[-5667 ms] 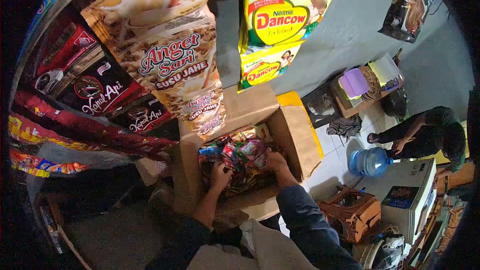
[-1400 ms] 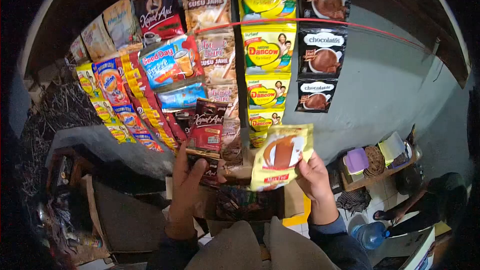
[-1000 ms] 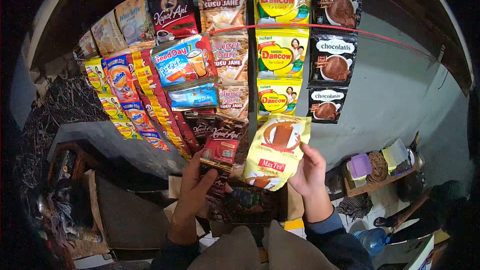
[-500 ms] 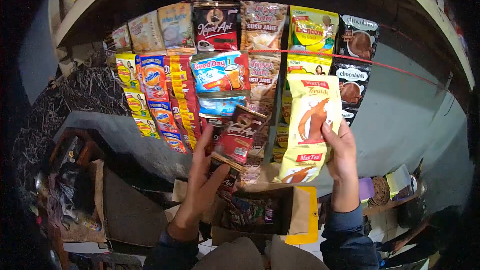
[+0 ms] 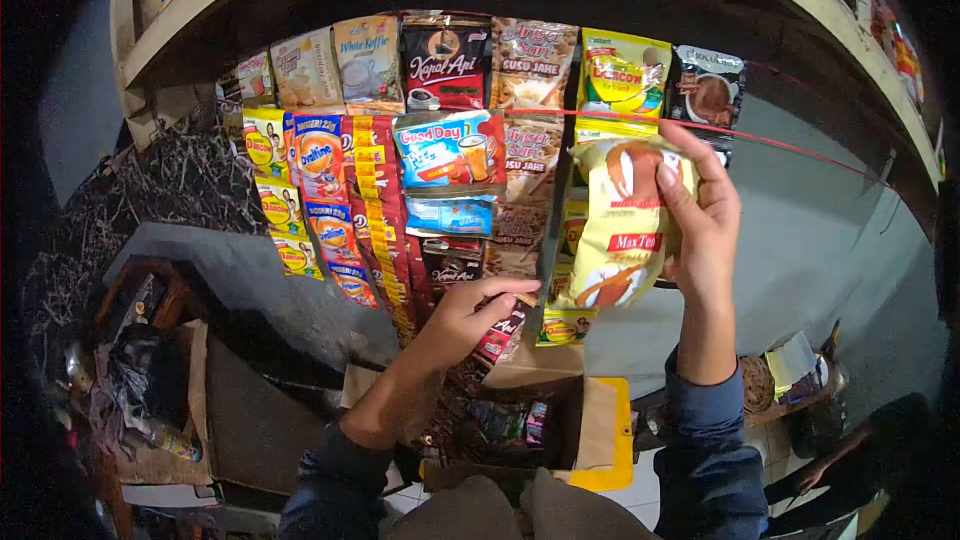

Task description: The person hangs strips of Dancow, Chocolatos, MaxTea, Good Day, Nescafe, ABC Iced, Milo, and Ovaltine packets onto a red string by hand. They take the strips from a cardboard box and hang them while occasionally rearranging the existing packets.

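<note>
My right hand (image 5: pixel 705 210) grips a pale yellow strip of Max Tea sachets (image 5: pixel 622 230), thumb on its front, up near the red string (image 5: pixel 700 123). The strip is bent and covers part of the hanging yellow Dancow sachets (image 5: pixel 625 85). Lower down, my left hand (image 5: pixel 470 318) pinches the top edge of a dark red Kapal Api sachet (image 5: pixel 500 338), which hangs over the open box. Beside them, the blue Good Day sachets (image 5: pixel 450 155) hang in front of another Kapal Api strip (image 5: pixel 452 265).
More sachet strips, Ovaltine (image 5: pixel 320 162) and Chocolatos (image 5: pixel 708 90), hang along the wall. Below stands an open cardboard box (image 5: pixel 600 425) with packets inside. A shelf with containers (image 5: pixel 795 365) is at the right. Another person's arm (image 5: pixel 825 465) shows at the lower right.
My right hand has raised the Max Tea strip, which now bends. My left hand and its Kapal Api sachet have moved right and down. The view has shifted slightly.
</note>
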### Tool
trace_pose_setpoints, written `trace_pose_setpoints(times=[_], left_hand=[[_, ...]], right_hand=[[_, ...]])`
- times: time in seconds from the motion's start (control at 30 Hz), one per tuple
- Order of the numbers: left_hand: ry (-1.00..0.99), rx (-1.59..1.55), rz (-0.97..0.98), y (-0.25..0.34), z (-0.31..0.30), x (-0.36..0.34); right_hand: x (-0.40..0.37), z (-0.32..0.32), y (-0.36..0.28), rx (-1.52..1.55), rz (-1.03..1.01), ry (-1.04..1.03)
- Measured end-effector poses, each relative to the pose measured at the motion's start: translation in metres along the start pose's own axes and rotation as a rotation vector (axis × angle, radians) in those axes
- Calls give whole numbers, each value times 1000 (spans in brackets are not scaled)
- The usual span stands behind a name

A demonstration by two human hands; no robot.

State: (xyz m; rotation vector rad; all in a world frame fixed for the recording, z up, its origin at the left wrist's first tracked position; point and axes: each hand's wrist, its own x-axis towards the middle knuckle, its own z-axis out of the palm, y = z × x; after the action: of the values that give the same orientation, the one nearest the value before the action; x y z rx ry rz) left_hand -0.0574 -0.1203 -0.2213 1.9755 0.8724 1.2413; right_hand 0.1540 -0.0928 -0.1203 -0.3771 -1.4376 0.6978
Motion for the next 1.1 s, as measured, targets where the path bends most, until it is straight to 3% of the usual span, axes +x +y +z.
trace_pose_setpoints(times=[0.1,0.17,0.2,0.37,0.43,0.5,0.57,0.7,0.8,0.83,0.9,0.93,1.03,1.1], left_hand=[[-105,-67,-31,6,9,17],[-17,-134,62,9,18,30],[60,-208,20,12,25,36],[-3,-154,10,5,37,69],[-90,-374,6,6,41,75],[-87,-415,48,5,46,77],[-64,-385,8,-2,48,81],[32,-636,-11,25,52,81],[43,-662,7,31,48,81],[36,-691,7,33,48,81],[89,-691,-13,37,51,79],[145,-689,-35,36,53,77],[186,-658,-139,26,55,76],[181,-615,-70,15,53,75]], right_hand=[[19,-3,-15,14,-52,10],[37,-6,-11,-72,-84,28],[45,-8,-8,-82,-118,15],[66,-14,5,-48,-73,26],[70,-14,13,-74,-73,40],[77,-20,23,-448,-178,65],[84,-22,31,-535,-201,74],[88,-21,8,-812,-129,78],[103,-25,1,-1219,80,-172],[102,-25,2,-1221,83,-168],[100,-21,7,-1463,-136,-197],[96,-20,9,-1463,-127,-197],[85,-14,16,-1864,-478,-16],[76,-14,17,-1843,-544,22]])
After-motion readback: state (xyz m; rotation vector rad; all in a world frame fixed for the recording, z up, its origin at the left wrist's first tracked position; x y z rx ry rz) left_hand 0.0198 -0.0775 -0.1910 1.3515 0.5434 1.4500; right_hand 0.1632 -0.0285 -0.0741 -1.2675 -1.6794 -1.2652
